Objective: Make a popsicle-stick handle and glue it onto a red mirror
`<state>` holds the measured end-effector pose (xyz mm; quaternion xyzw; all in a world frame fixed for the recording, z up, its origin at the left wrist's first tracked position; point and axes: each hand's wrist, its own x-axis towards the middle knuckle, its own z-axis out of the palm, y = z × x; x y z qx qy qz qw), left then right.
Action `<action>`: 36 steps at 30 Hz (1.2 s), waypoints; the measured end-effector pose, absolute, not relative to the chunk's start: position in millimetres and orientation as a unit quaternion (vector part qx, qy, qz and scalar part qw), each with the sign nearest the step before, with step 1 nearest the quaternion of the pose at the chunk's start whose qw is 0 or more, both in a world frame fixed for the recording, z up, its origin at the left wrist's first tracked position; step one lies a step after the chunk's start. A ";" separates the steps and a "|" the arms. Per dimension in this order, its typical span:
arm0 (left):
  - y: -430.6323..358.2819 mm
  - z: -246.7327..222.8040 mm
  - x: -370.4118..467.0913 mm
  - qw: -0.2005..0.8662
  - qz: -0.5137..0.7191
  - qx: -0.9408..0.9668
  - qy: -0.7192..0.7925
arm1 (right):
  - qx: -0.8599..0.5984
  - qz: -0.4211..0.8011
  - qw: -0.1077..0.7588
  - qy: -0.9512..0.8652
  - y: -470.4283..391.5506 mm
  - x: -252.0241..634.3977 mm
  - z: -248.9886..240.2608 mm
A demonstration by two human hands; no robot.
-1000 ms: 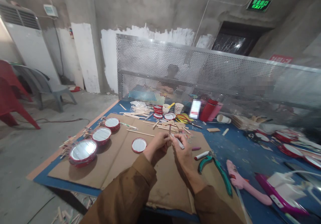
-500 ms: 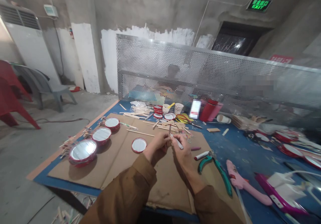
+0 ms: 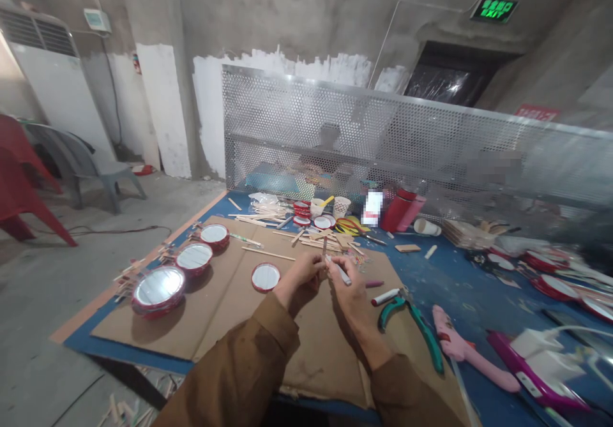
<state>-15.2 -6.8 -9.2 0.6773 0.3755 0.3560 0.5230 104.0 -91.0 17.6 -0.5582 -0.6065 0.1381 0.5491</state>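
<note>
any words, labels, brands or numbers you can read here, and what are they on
"EXIT": on the green lit sign high on the wall; the characters above it are too blurred to read.
Red sign at upper right: marks too blurred to read.
Bright screen on the table: pixelated, unreadable.
White pen in the right hand: no lettering can be made out.

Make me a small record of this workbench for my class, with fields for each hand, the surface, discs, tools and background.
Left hand: the hand pinches an upright stick
Right hand: the hand holds a white marker
Surface: cardboard on a blue table
Discs: three red-rimmed in a row at left, one smaller nearer the hands
Tools: green-handled pliers, pink glue gun
Background: perforated screen, exit sign
</note>
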 end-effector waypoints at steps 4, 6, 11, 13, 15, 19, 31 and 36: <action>-8.3 -9.0 -14.9 0.534 0.355 0.669 0.376 | -0.559 0.134 0.548 -0.608 -89.3 104.6 15.5; -9.3 -8.4 -15.5 0.544 0.355 0.665 0.369 | -0.560 0.129 0.547 -0.609 -88.7 104.8 14.5; -9.8 -6.5 -16.8 0.557 0.344 0.660 0.368 | -0.550 0.134 0.555 -0.609 -87.3 105.3 12.8; -9.9 -6.5 -16.5 0.564 0.343 0.655 0.367 | -0.551 0.136 0.556 -0.607 -87.3 105.5 13.3; -10.3 -6.7 -15.9 0.567 0.341 0.654 0.367 | -0.553 0.133 0.562 -0.601 -87.7 105.9 14.7; -10.4 -6.7 -15.3 0.563 0.334 0.657 0.374 | -0.557 0.135 0.574 -0.585 -89.3 106.5 18.0; -8.9 -12.9 -14.0 0.553 0.340 0.657 0.384 | -0.552 0.136 0.553 -0.609 -88.6 105.5 16.2; -8.1 -11.5 -13.9 0.547 0.345 0.658 0.385 | -0.554 0.143 0.567 -0.592 -87.0 107.7 14.4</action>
